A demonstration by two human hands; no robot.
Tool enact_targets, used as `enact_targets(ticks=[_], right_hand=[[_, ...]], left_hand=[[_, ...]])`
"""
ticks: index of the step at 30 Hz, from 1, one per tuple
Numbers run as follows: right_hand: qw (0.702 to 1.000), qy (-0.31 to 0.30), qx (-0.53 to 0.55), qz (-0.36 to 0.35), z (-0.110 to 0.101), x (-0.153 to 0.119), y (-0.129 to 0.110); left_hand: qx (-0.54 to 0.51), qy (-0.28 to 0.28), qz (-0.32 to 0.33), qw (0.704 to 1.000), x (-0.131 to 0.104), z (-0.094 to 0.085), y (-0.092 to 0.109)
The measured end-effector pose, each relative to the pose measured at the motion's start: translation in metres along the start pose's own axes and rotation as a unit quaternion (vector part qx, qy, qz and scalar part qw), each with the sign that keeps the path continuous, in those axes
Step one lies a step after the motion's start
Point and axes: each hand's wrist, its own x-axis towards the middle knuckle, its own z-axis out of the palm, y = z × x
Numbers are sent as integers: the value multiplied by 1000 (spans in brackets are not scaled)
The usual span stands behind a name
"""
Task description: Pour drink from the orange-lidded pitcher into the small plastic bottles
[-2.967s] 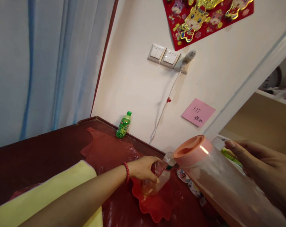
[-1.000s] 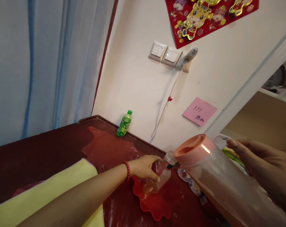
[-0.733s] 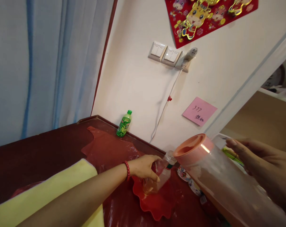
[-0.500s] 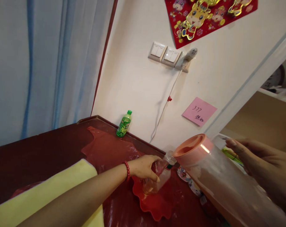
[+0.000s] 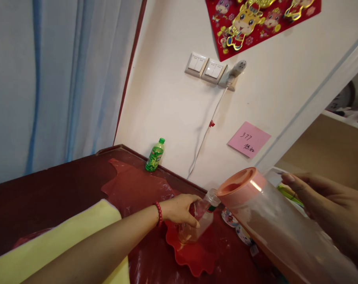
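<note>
My left hand (image 5: pixel 180 209) grips a small clear plastic bottle (image 5: pixel 198 225), tilted, with its open neck turned toward the right. The bottle rests over a red scalloped plate (image 5: pixel 191 258) and holds a little amber liquid at its base. My right hand (image 5: pixel 329 211) holds a large clear pitcher with a pink lid (image 5: pixel 264 221), tipped so its lid edge meets the bottle's mouth. A red bead bracelet circles my left wrist.
A dark red table (image 5: pixel 49 189) carries a red plastic sheet (image 5: pixel 134 185) and a green bottle (image 5: pixel 155 156) by the wall. A white cable (image 5: pixel 207 132) hangs from a wall socket. A pink note (image 5: pixel 248 139) sticks on the wall. Small patterned dishes (image 5: pixel 232 219) lie behind the pitcher.
Hardly anything differs; both hands keep the bottle and the tipped pitcher in the same place, with only a slight camera shift.
</note>
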Motion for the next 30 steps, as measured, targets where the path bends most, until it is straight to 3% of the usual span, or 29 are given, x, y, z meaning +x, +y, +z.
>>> enact_targets(ticks=[4,10,14,22,30], right_hand=[[997,-36,18,61,-1,-1,-3],[997,-28,27,73,-2,-1,-6],[998,-22,28,43,-2,-1,-7],[995,-23,21,91,-1,-2,-15],[995,-32,26,90,-4,-4,-19]], left_hand=[[1,-10,4,1000,1,1,-2],[10,-3,0,1000,1,0,-1],[6,-2,2,1000,1,0,-1],[-12,-7,9,1000,1,1,-3],[-6,-7,7,1000,1,1,-2]])
